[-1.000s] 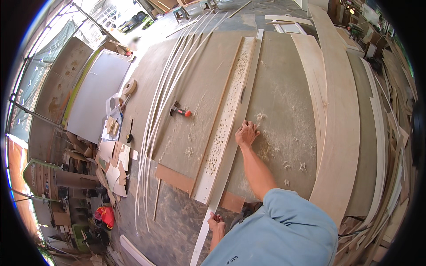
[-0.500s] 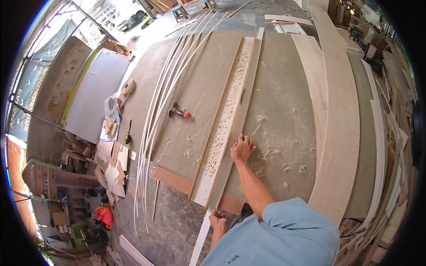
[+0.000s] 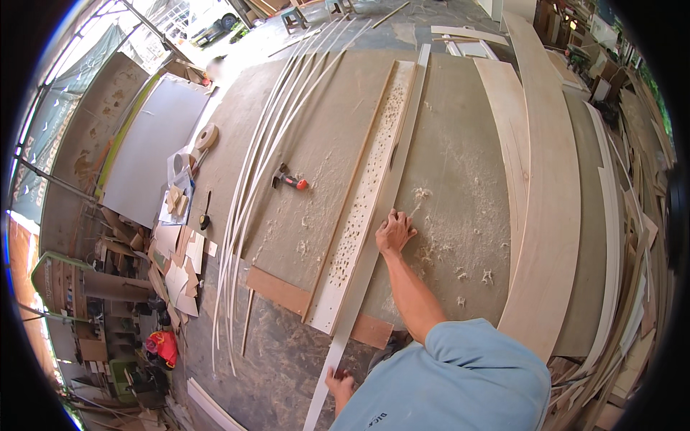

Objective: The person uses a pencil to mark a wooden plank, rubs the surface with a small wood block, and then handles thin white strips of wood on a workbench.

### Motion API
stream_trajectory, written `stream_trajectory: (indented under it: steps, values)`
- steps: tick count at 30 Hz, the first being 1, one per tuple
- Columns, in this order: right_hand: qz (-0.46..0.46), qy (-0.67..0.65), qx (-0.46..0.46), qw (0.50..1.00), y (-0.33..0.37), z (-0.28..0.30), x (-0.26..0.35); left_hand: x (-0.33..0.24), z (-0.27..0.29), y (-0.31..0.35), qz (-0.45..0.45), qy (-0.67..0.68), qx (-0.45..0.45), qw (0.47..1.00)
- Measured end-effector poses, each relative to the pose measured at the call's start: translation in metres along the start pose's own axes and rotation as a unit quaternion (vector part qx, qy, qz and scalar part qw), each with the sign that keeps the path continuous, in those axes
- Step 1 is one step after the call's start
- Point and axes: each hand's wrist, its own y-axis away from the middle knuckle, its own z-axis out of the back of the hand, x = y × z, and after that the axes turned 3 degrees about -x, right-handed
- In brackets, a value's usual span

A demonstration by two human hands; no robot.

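Note:
A long flat white strip (image 3: 398,172) runs away from me beside a white channel-shaped panel (image 3: 352,237) with brown edges and many small holes or specks. My right hand (image 3: 395,233) rests at the strip's right edge, its bent fingers apart over the board. Close to my body, my left hand (image 3: 341,386) has its fingers curled at the strip's near part, which juts past the worktable. Its fingertips meet the strip's edge; the underside of that grip is hidden. Pale shavings (image 3: 422,192) lie scattered in front of my right hand.
On the worktable (image 3: 460,144), a red-and-black hand tool (image 3: 291,179) lies left of the panel, near several thin white strips (image 3: 262,144). Curved wooden sheets (image 3: 550,179) line the right side. A tape roll (image 3: 207,136) and offcuts (image 3: 176,276) lie at left.
My left hand has slid toward me along the strip, away from the panel's near end. My right hand has shifted slightly farther along the edge. The panel stays in place.

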Motion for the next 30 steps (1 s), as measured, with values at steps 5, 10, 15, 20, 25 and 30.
stream_trajectory:
  steps: [5,10,15,20,25,30]
  values:
    - [0.001,-0.005,-0.005,1.0,-0.001,-0.003,0.001,-0.02,0.046,-0.021,0.015,0.033,-0.071,0.997]
    - [0.004,0.001,-0.013,1.0,-0.023,-0.006,0.004,-0.014,0.037,-0.03,0.029,-0.061,-0.029,0.997]
    - [0.008,0.003,-0.04,0.999,-0.055,-0.016,0.001,-0.006,-0.005,-0.022,0.024,-0.06,-0.05,0.997]
    - [0.006,0.001,-0.032,0.999,-0.045,-0.011,-0.002,-0.003,-0.018,-0.015,0.01,-0.054,-0.043,0.998]
    - [0.001,-0.01,0.016,1.0,0.041,0.007,0.004,-0.006,-0.02,-0.011,0.012,-0.037,-0.07,0.997]
    - [-0.001,-0.005,-0.009,1.0,0.019,-0.003,-0.001,0.0,-0.04,-0.006,0.014,-0.047,-0.039,0.998]
